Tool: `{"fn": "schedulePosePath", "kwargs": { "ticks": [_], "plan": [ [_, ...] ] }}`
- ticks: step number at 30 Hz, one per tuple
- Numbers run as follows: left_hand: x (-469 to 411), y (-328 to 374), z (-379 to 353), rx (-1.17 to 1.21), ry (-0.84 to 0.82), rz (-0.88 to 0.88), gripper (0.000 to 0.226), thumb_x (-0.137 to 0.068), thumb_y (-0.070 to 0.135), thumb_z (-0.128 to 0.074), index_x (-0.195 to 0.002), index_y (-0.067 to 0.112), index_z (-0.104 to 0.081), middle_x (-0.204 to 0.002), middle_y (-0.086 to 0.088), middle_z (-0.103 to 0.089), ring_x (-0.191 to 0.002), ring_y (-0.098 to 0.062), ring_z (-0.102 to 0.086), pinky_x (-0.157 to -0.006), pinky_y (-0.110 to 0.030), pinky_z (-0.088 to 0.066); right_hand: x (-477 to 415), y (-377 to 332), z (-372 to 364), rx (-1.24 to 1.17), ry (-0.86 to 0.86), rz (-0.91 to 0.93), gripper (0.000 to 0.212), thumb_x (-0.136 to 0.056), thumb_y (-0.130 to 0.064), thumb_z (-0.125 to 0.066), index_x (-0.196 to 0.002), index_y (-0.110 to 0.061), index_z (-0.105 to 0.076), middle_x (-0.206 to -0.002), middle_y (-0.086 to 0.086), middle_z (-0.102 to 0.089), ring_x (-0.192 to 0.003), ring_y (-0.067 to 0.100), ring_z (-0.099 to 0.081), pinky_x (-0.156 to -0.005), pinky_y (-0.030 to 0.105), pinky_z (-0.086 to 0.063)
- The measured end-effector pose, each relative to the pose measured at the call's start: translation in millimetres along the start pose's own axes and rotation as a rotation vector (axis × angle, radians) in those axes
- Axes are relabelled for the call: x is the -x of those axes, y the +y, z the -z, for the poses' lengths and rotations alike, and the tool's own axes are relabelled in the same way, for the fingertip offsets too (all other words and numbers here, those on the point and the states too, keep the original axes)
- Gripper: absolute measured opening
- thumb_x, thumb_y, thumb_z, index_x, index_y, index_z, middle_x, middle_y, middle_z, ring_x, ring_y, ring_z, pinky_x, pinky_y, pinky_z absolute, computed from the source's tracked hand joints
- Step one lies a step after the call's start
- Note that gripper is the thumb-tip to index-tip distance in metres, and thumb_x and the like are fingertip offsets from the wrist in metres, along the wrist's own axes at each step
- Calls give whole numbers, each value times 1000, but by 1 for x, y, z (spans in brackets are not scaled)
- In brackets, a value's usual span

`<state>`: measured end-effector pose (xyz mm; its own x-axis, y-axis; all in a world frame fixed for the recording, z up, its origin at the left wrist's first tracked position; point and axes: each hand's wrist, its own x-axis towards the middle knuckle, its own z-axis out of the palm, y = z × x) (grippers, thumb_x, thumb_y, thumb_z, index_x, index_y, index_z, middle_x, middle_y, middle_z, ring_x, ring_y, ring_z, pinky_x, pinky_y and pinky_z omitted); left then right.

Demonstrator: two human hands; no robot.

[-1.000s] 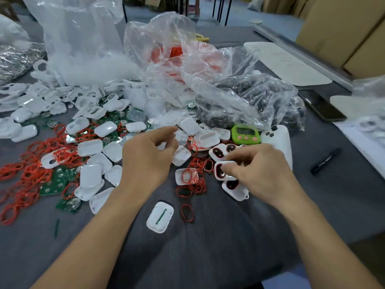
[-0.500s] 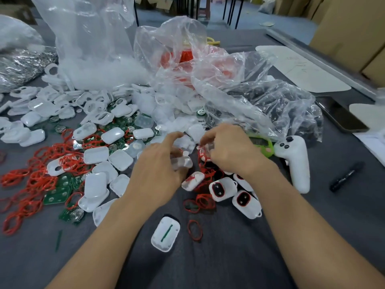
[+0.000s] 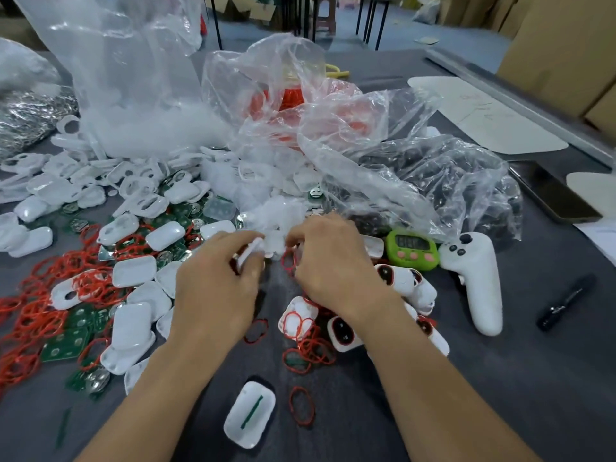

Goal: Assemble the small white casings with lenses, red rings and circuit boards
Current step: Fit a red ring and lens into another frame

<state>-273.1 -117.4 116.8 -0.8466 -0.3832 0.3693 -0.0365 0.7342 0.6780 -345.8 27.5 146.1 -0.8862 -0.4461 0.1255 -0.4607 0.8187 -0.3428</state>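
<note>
While my left hand (image 3: 216, 291) pinches a white casing (image 3: 248, 254) just above the bench (image 3: 333, 438), I judge this the lens step: my right hand (image 3: 333, 268) curls its fingers (image 3: 296, 233) among the clear lenses (image 3: 278, 213), whether holding one I cannot tell, and must next seat one squarely.

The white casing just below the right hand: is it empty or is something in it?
Not empty. The white casing lies hollow side up, and several red rings lie in it.

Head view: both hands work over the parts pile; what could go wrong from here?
The left hand pinches a white casing beside the right hand, whose fingertips are hidden; a part could drop unseen into the clutter. Loose red rings by the wrists may get swept off. The slack plastic bag could snag.
</note>
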Motion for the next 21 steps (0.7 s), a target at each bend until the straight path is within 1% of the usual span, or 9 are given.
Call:
{"fn": "schedulePosePath", "kwargs": {
  "ticks": [2,5,8,10,13,16,17,19,21],
  "plan": [
    [-2,2,3,126,21,102,12,-90,30,-70,-95,41,-71,-76,20,-70,-72,0,-63,-65,-10,-39,7,-6,-5,-186,112,8,34,-86,-11,-65,-116,-23,-76,-116,-4,-74,-113,18,-59,-104,32,-44],
    [-5,7,7,338,27,162,30,-86,12,-75,-83,42,-77,-68,16,-73,-57,-2,-66,-55,-15,-49,15,-22,-8,-632,118,-25,21,-88,-22,-65,-104,-29,-76,-93,-15,-76,-83,2,-67,-82,20,-55],
    [-7,10,12,404,17,186,47,-82,0,-76,-80,47,-78,-69,14,-75,-61,-4,-70,-56,-11,-52,13,-23,-9,-694,116,-60,4,-88,-27,-72,-91,-27,-75,-73,-15,-71,-67,4,-66,-64,21,-53],
    [-8,8,13,348,-6,189,46,-83,4,-76,-91,49,-78,-80,19,-77,-74,2,-71,-70,-12,-55,9,-14,-5,-649,165,-95,8,-89,-24,-71,-82,-24,-74,-64,-12,-68,-60,7,-63,-59,25,-51],
    [-13,-4,18,88,2,169,48,-86,16,-70,-120,49,-69,-112,32,-71,-104,13,-63,-91,-8,-44,8,-2,-3,-409,63,-99,12,-90,-28,-68,-85,-25,-78,-75,-8,-74,-75,13,-68,-78,32,-58],
    [-19,-17,22,-216,-125,159,53,-91,21,-67,-141,34,-58,-126,10,-67,-117,-19,-58,-92,-30,-42,7,-3,-2,-311,102,-111,17,-90,-27,-68,-103,-27,-80,-92,-8,-78,-90,16,-68,-90,32,-55],
    [-21,-19,21,-243,-158,144,44,-91,21,-67,-135,29,-63,-124,6,-67,-117,-24,-57,-90,-32,-40,4,-3,0,-332,154,-119,20,-90,-23,-67,-106,-26,-79,-95,-7,-78,-92,17,-68,-90,33,-55],
    [-24,-24,20,-178,-149,132,22,-91,16,-70,-111,24,-77,-119,15,-65,-113,-19,-59,-89,-25,-38,-6,-8,3,-331,155,-114,25,-90,-16,-65,-108,-26,-78,-102,-5,-78,-98,19,-69,-92,35,-55],
    [-26,-28,20,-39,-81,203,22,-90,8,-70,-99,24,-80,-106,22,-68,-90,-4,-65,-77,-12,-43,-23,-15,3,-264,24,-85,32,-91,-11,-63,-115,-27,-76,-116,-3,-76,-111,19,-66,-100,34,-52]
  ]
}}
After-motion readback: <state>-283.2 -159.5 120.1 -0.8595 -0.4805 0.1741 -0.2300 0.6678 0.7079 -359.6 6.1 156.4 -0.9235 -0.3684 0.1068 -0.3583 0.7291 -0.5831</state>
